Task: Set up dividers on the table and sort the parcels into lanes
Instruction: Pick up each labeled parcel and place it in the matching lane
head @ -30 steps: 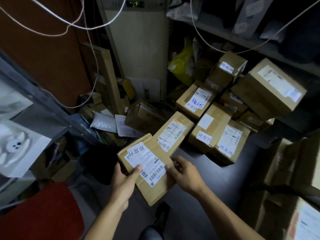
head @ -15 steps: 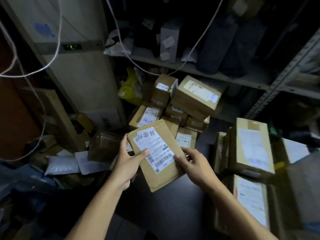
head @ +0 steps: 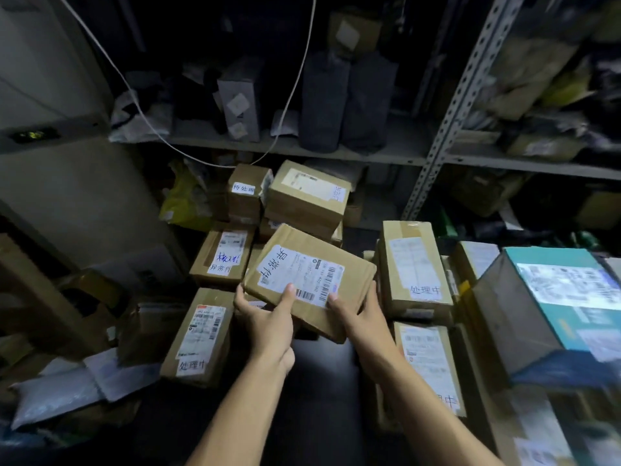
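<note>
A flat brown cardboard parcel (head: 311, 280) is gripped by both hands, left hand (head: 268, 322) and right hand (head: 361, 312); its long axis runs ten-to-four o'clock.

The labelled parcel (head: 309, 280) has been carried forward and to the right, away from the body, and is now held over the stacked boxes near the shelf (head: 302, 149). It has been turned, so its label lies more sideways and its right end is tilted upward. The left hand (head: 268, 317) and right hand (head: 359, 314) have been extended further with it.
</note>
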